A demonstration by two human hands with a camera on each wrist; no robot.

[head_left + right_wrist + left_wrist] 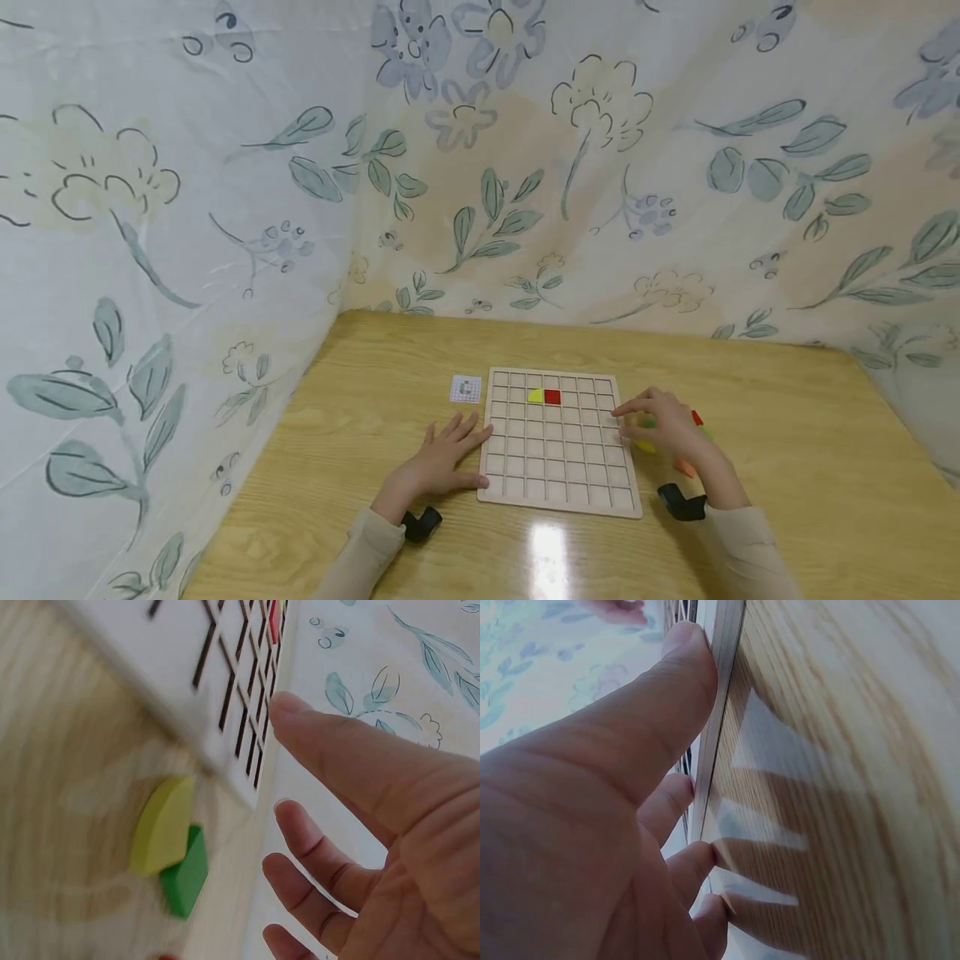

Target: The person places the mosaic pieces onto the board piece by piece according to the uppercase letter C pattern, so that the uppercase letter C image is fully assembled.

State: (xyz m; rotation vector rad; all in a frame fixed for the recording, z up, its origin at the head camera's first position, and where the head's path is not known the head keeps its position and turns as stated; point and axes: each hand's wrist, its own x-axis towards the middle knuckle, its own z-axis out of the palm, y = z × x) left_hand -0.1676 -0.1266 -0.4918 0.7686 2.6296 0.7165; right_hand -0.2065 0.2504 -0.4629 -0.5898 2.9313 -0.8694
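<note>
A pale wooden grid board lies on the table. In its upper part a yellow quarter-round piece and a red square piece sit in neighbouring cells. My left hand touches the board's left edge, thumb and fingers spread along it. Over the board's right edge is my right hand, its fingers apart with nothing between them. Below that hand, the right wrist view shows a loose yellow quarter-round piece against a green piece.
A small printed card with a grid pattern lies left of the board's upper corner. Beside my right hand are an orange piece and a red piece, partly hidden. Flowered cloth hangs behind the wooden table.
</note>
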